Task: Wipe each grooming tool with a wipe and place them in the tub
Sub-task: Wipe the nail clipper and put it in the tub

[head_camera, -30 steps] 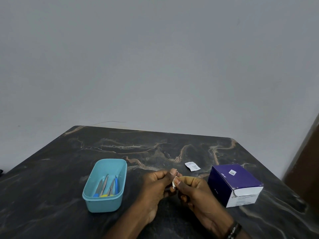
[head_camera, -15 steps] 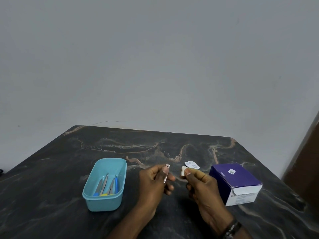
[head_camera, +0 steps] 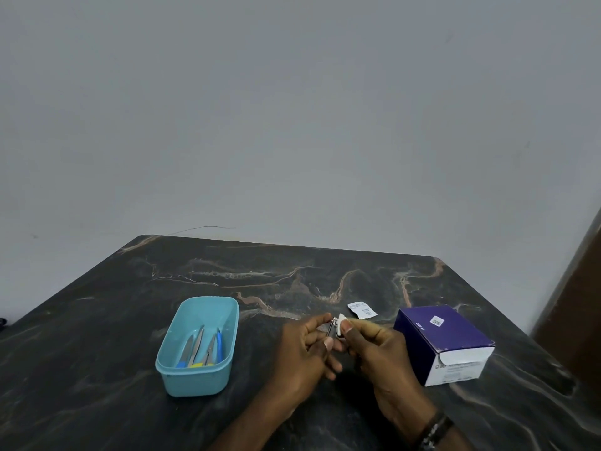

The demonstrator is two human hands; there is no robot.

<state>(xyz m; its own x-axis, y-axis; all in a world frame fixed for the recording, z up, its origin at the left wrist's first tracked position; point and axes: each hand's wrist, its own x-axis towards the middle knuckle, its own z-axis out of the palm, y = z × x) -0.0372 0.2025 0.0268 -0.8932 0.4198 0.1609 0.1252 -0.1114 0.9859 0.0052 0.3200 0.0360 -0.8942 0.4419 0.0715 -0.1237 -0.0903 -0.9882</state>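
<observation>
Surroundings: dark marbled table [head_camera: 97, 353] with pale veins, set against a plain grey wall [head_camera: 292, 109]; a brown vertical surface [head_camera: 582, 304] shows at the right edge.
Box: purple and white carton [head_camera: 445, 343] stands on the table to the right of the hands, near the right hand but apart from it.
Wrapper: small torn white sachet [head_camera: 361, 310] lies flat on the table just behind the hands, between them and the far edge, not touched by either.
Tub: light blue oblong tub [head_camera: 198, 379] sits on the table left of the hands, clear of the left hand; several slim metal tools [head_camera: 201, 349] with blue and yellow ends lie inside it, leaning toward its near end.
Nail clipper: small metal nail clipper [head_camera: 331, 330] is held above the table between the two hands, roughly upright, to the right of the tub and outside it.
Left hand: left hand [head_camera: 309, 353] is curled, thumb and fingers pinching the clipper's lower part.
Wipe: small white wipe [head_camera: 340, 325] is pressed against the clipper's right side, near its top.
Right hand: right hand [head_camera: 380, 356] is curled, thumb and forefinger pinching the wipe against the clipper; a dark band [head_camera: 435, 429] circles its wrist.
Obstruction: fingers hide most of the clipper and part of the wipe.
</observation>
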